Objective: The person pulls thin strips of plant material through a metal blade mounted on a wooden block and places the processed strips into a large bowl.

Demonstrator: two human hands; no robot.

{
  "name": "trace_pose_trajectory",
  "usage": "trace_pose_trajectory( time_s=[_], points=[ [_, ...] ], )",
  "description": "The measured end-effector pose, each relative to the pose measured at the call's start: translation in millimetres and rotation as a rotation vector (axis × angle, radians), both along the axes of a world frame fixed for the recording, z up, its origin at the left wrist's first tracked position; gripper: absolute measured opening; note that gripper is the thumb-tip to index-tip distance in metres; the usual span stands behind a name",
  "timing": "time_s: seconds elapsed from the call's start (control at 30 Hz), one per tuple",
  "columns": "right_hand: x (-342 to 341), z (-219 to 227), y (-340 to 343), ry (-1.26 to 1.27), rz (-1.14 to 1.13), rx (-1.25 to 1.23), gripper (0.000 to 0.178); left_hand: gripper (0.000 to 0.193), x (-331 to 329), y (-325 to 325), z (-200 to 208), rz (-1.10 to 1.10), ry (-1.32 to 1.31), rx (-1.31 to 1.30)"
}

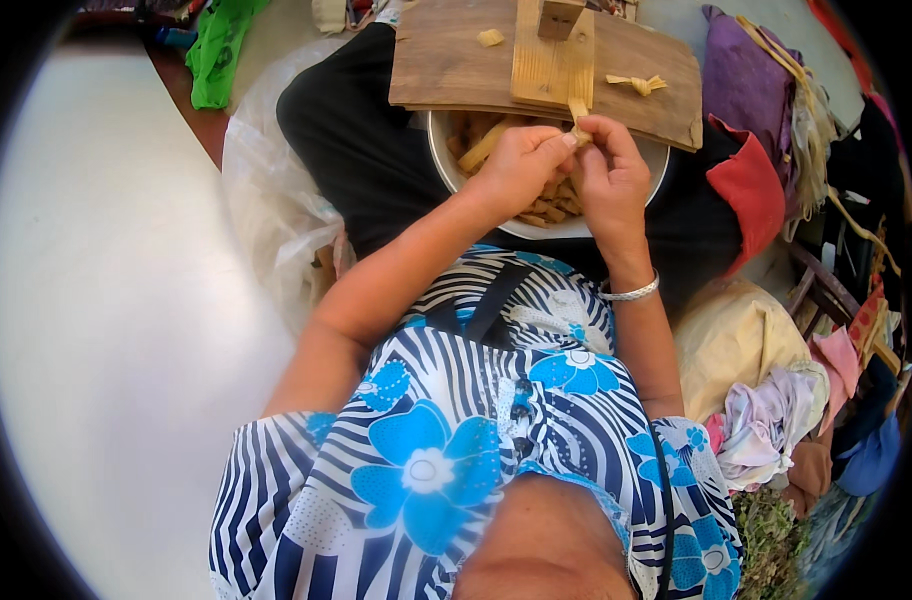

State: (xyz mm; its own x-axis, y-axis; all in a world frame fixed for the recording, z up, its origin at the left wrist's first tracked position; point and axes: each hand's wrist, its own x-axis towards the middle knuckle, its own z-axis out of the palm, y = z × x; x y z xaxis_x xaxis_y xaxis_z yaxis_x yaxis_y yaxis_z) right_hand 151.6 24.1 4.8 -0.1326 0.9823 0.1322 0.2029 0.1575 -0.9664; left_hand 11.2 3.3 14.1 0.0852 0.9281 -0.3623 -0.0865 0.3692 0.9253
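Both my hands meet over a white-rimmed bowl (524, 231) resting at my lap. My left hand (524, 168) pinches a flat, pale yellow strip (578, 108) between thumb and fingertips. Close beside it, my right hand (614, 178) grips the same strip, where it looks folded or knotted; the fingers partly hide this spot. Above the hands, the strip reaches the edge of a small plank (553, 72) lying on a wide wooden board (441, 65). On that board lie a knotted strip (636, 84) and a small folded piece (490, 38). More strips (484, 146) fill the bowl.
A wooden block (559, 18) stands on the plank. To the right are a purple bag (746, 75), red cloth (748, 190), a cream sack (741, 335) and piled cloths (766, 430). A clear plastic bag (266, 170) and green bag (218, 50) lie left, near a white surface (126, 320).
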Motion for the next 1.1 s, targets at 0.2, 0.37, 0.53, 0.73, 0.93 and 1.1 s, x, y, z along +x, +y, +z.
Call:
trace_pose_trajectory(
  time_s=[0.2,0.37,0.53,0.73,0.93,1.1],
  points=[
    [5.9,4.9,19.3,-0.509,0.035,0.623,0.022,0.026,-9.4,0.4,-0.6,-0.092,-0.177,-0.275],
    [35.1,-6.4,27.7,-0.247,0.351,0.129,0.017,0.017,-27.1,-4.2,-1.3,-0.209,0.865,0.588],
    [38.5,10.2,36.2,0.444,0.351,-0.478,0.034,0.022,-43.4,16.2,28.7,-0.341,0.405,0.174],
    [19.6,31.6,44.6,0.254,0.539,-0.472,0.026,0.022,-42.5,29.7,22.7,-0.287,0.047,0.013],
    [30.5,39.3,60.2,0.175,0.538,-0.580,0.019,0.020,-63.3,35.7,44.4,-0.332,0.064,-0.110],
    [23.3,38.6,57.1,0.216,0.374,-0.504,0.016,0.018,-72.8,37.5,30.1,-0.231,-0.036,-0.036]
  ],
)
